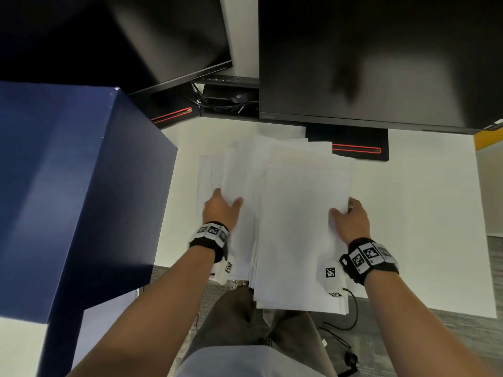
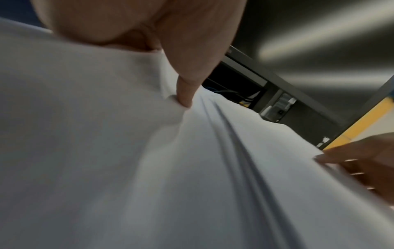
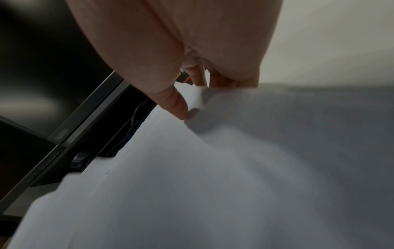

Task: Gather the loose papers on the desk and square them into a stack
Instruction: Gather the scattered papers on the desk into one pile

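Several white papers [image 1: 299, 213] lie fanned in a loose pile on the white desk [image 1: 422, 213], their near ends hanging over its front edge. My left hand [image 1: 227, 198] grips the pile's left part, with the thumb on top. In the left wrist view that thumb [image 2: 185, 97] dents the top sheet of the papers [image 2: 127, 168], and the fingers are hidden under them. My right hand [image 1: 344, 210] pinches the pile's right edge. The right wrist view shows its thumb and a finger closed on the curled edge of the papers [image 3: 192, 185].
A tall blue box [image 1: 68, 186] stands close on the left. Two dark monitors [image 1: 367, 58] [image 1: 136, 36] hang over the back of the desk. A black monitor base with a red line [image 1: 356, 151] touches the papers' far end. Cables [image 1: 226, 102] lie between the monitors.
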